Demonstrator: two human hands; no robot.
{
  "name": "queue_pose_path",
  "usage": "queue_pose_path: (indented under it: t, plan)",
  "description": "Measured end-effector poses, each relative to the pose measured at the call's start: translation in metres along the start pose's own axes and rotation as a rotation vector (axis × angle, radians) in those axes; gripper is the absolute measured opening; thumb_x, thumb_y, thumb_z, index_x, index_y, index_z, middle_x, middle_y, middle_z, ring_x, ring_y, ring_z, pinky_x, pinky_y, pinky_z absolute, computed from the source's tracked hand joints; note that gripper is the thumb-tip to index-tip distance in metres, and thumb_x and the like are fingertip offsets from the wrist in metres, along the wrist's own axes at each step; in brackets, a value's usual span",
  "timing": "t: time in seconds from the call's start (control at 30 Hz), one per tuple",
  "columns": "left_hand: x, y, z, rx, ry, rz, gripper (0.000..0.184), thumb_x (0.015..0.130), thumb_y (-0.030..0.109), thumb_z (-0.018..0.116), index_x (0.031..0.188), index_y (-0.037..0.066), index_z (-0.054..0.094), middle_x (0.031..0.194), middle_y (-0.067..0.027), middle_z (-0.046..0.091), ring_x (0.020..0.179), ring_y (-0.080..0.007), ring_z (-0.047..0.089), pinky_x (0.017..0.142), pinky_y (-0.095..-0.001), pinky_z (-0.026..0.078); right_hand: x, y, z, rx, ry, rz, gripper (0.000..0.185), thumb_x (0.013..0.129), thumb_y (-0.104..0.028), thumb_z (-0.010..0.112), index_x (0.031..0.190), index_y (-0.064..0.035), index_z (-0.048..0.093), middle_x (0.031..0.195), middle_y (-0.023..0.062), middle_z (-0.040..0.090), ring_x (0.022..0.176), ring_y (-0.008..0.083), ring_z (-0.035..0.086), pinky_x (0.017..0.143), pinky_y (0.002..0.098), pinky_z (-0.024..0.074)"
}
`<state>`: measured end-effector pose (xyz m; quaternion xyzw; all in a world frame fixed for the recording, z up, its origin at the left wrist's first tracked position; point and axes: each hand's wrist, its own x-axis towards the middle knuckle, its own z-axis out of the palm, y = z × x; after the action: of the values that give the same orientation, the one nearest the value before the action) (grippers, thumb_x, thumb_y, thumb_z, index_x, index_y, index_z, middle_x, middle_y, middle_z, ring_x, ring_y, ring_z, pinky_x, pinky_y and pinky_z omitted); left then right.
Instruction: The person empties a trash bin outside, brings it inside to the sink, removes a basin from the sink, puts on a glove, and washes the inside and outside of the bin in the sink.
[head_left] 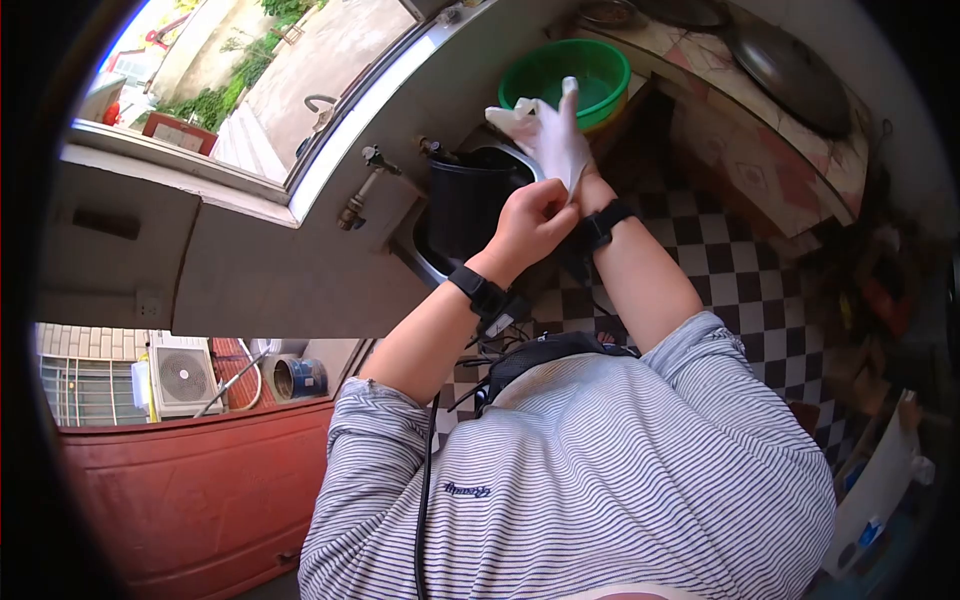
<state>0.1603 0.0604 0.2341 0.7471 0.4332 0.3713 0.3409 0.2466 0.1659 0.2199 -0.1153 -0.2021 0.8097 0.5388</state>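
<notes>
A thin whitish glove point(563, 150) covers my right hand point(560, 140), whose fingers are spread and point up and away in front of the green basin. My bare left hand point(535, 222) pinches the cuff of this glove at the right wrist. Each wrist wears a black strap with a small device. Just left of my hands, a black bucket point(466, 205) stands in the metal sink point(421, 262). Beyond the gloved fingers is a green basin point(585, 72).
A wall tap point(366, 185) sticks out left of the bucket. At the upper right, a tiled counter point(720, 95) carries a large dark lid point(792, 78). The floor point(735, 270) is checkered. Windows are at the left, above a red cabinet point(200, 490).
</notes>
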Motion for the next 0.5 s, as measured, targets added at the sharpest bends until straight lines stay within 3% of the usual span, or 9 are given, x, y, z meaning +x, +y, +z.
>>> queue_pose_path:
  t: [0.03,0.1,0.13,0.17,0.23,0.27,0.37,0.47,0.5]
  plan:
    - [0.0,0.001,-0.001,-0.001,-0.003,-0.001,0.019,0.078,0.006,0.06,0.067,0.001,0.046,0.058,0.002,0.039,0.056,-0.0043,0.035,0.048,-0.0226,0.03,0.0,0.004,0.002,0.001,0.002,-0.001,0.082,0.085,-0.068,0.026,0.131,-0.0019,0.038,0.132,0.0218,0.043,0.124,0.03,0.039,0.107,0.036,0.02]
    - [-0.001,0.003,-0.005,0.086,-0.01,0.025,0.016,0.077,0.007,0.061,0.068,0.001,0.049,0.059,-0.0019,0.045,0.054,-0.0065,0.042,0.048,-0.0243,0.035,-0.004,0.012,0.006,-0.384,0.305,-0.081,0.085,0.086,-0.067,0.032,0.128,0.0069,0.037,0.126,0.02,0.049,0.127,0.0269,0.038,0.108,0.0331,0.0206]
    - [-0.001,0.002,-0.006,0.087,-0.009,0.022,0.016,0.077,0.007,0.061,0.068,0.001,0.049,0.059,-0.0019,0.045,0.054,-0.0065,0.042,0.048,-0.0243,0.035,0.001,0.011,0.003,-0.566,0.16,-0.333,0.071,0.086,-0.06,0.04,0.118,0.0021,0.053,0.125,0.0162,0.052,0.125,0.0237,0.041,0.108,0.0399,0.0204]
    - [0.001,0.001,-0.009,0.182,-0.002,0.009,0.017,0.076,0.011,0.064,0.068,0.002,0.052,0.063,-0.0041,0.049,0.054,-0.01,0.046,0.05,-0.026,0.039,0.0,0.008,-0.004,-0.566,0.159,-0.329,0.071,0.086,-0.06,0.04,0.118,0.0021,0.053,0.125,0.0162,0.052,0.125,0.0237,0.041,0.108,0.0399,0.0204]
    - [0.003,-0.001,-0.016,0.276,0.002,-0.005,0.018,0.075,0.014,0.067,0.069,0.003,0.054,0.067,-0.0062,0.054,0.054,-0.0134,0.051,0.052,-0.0277,0.042,-0.003,-0.001,-0.013,-1.693,0.289,-0.471,0.057,0.086,-0.055,0.043,0.101,-0.0045,0.066,0.126,0.0125,0.052,0.121,0.0223,0.044,0.108,0.045,0.0174]
    - [0.005,0.003,-0.021,0.387,0.068,0.026,0.02,0.073,0.019,0.07,0.072,0.004,0.057,0.072,-0.0066,0.056,0.058,-0.0161,0.054,0.055,-0.0289,0.045,-0.008,-0.004,-0.005,-1.938,0.389,-0.484,0.047,0.084,-0.05,0.047,0.088,-0.009,0.07,0.129,0.0131,0.049,0.123,0.0227,0.041,0.108,0.0448,0.0158]
    - [0.013,0.013,-0.029,0.575,0.124,-0.006,0.031,0.068,0.028,0.076,0.086,0.007,0.061,0.079,-0.0056,0.058,0.072,-0.0176,0.058,0.064,-0.0299,0.048,-0.022,-0.004,-0.001,-2.602,0.237,-0.18,0.043,0.085,-0.041,0.044,0.113,-0.0127,0.061,0.136,0.0139,0.042,0.13,0.0241,0.033,0.108,0.0486,0.0111]
    - [0.017,0.005,-0.025,0.479,0.149,0.011,0.03,0.068,0.028,0.077,0.084,0.006,0.063,0.079,-0.006,0.058,0.07,-0.0184,0.058,0.064,-0.0301,0.048,-0.031,0.01,-0.002,-2.833,-0.037,-0.118,0.049,0.085,-0.04,0.042,0.125,-0.0141,0.052,0.141,0.0138,0.036,0.134,0.0263,0.026,0.108,0.0517,0.0063]
    - [0.017,-0.002,-0.026,0.45,0.099,-0.021,0.029,0.068,0.027,0.077,0.083,0.006,0.064,0.078,-0.0064,0.058,0.07,-0.0187,0.058,0.064,-0.0302,0.048,-0.033,0.014,-0.002,-2.833,-0.039,-0.117,0.049,0.085,-0.04,0.042,0.125,-0.0141,0.052,0.141,0.0138,0.036,0.134,0.0263,0.026,0.108,0.0517,0.0063]
